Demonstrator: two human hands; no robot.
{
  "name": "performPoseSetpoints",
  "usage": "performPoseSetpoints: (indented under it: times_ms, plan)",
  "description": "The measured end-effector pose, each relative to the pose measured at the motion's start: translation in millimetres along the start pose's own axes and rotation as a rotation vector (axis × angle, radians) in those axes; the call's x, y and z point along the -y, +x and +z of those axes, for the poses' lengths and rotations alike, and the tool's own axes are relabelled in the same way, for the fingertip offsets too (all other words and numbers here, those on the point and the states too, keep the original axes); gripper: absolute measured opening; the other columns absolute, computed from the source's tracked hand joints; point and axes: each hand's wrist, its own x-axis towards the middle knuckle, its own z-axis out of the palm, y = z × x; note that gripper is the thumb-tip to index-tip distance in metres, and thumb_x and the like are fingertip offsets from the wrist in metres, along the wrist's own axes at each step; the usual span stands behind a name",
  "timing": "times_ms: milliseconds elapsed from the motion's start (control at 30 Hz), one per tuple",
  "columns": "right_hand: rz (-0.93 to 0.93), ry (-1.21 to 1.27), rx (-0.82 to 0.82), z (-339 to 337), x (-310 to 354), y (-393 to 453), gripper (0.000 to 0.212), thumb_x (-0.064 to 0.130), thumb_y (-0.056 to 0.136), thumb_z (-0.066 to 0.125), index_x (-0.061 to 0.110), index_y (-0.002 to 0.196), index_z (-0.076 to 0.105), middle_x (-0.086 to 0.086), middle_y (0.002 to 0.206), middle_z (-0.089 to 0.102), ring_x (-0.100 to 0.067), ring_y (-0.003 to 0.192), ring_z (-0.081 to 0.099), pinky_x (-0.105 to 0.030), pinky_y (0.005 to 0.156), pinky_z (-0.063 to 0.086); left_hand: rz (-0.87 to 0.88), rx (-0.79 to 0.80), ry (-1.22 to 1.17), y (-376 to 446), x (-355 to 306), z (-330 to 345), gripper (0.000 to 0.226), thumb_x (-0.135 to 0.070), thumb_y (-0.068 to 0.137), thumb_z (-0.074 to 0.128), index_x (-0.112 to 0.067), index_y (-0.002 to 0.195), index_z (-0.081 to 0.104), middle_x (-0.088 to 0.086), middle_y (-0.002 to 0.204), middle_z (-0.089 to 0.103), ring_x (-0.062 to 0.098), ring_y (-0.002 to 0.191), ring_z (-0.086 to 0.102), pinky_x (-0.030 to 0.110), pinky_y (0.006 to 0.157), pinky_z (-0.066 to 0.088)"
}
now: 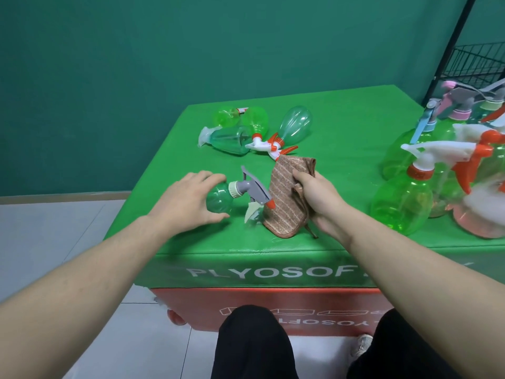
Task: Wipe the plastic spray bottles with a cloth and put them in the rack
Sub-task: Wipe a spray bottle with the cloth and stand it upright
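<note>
Left hand (188, 199): fingers curled round body of green spray bottle (220, 198) lying on its side on green block (341, 138), grey nozzle head toward cloth (289, 196). Right hand (318, 199): gripping folded brown striped cloth, upright, just beside nozzle. Beyond: four bottles (247, 131) lying in cluster; right: standing bottles (426, 184) before black wire rack (475, 64)

wall (109, 64): plain teal | floor (54, 222): pale tiles | green padded block (341, 138) atop red block (196, 307)
</note>
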Motion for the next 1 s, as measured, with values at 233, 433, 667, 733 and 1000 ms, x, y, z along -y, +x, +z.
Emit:
performPoseSetpoints:
  times_ms: [233, 433, 667, 733, 1000]
  plan:
    - [-0.052, -0.106, 0.079, 29.5, 0.8, 3.9, 0.015, 0.018, 0.102, 0.053, 0.013, 0.107, 0.066, -0.004, 0.090, 0.078, -0.020, 0.081, 0.072, -0.037, 0.083, 0.058, 0.018, 0.013, -0.019, -4.2, -5.9, 12.1, 0.082, -0.059, 0.078, 0.077, -0.027, 0.146, 0.044, -0.002, 0.136, 0.053, 0.023, 0.123, 0.051, 0.040, 0.106, 0.043]
    - [-0.029, -0.079, 0.184, 44.7, 5.1, 9.1, 0.012, 0.016, 0.102, 0.053, 0.009, 0.098, 0.062, -0.008, 0.084, 0.071, -0.019, 0.070, 0.065, -0.030, 0.070, 0.053, -0.020, 0.011, -0.057, 1.5, -2.0, 13.3, 0.080, -0.058, 0.077, 0.076, -0.030, 0.145, 0.044, -0.006, 0.132, 0.054, 0.020, 0.117, 0.053, 0.037, 0.101, 0.047]
    - [0.010, 0.067, 0.205, 40.4, -4.7, 9.6, 0.015, 0.014, 0.103, 0.049, 0.008, 0.102, 0.063, -0.005, 0.077, 0.075, -0.016, 0.064, 0.070, -0.031, 0.069, 0.057, -0.071, 0.006, -0.124, 8.1, 3.3, 16.5, 0.077, -0.056, 0.072, 0.079, -0.031, 0.139, 0.049, -0.004, 0.120, 0.057, 0.022, 0.107, 0.057, 0.039, 0.092, 0.050]
    - [0.020, 0.104, 0.202, 34.5, -9.6, 8.1, 0.016, 0.013, 0.104, 0.047, 0.008, 0.106, 0.062, -0.007, 0.082, 0.076, -0.018, 0.069, 0.072, -0.032, 0.071, 0.058, -0.106, -0.004, -0.157, 9.4, 3.9, 15.3, 0.076, -0.054, 0.073, 0.080, -0.031, 0.139, 0.050, -0.005, 0.117, 0.056, 0.020, 0.104, 0.056, 0.036, 0.089, 0.049]
    - [-0.001, 0.075, 0.186, 29.8, -7.4, 12.1, 0.017, 0.015, 0.104, 0.045, 0.009, 0.103, 0.062, -0.006, 0.080, 0.075, -0.017, 0.068, 0.070, -0.031, 0.068, 0.058, -0.149, -0.027, -0.198, 11.6, 4.0, 13.3, 0.073, -0.053, 0.077, 0.077, -0.030, 0.140, 0.049, -0.006, 0.113, 0.055, 0.017, 0.097, 0.053, 0.033, 0.085, 0.048]
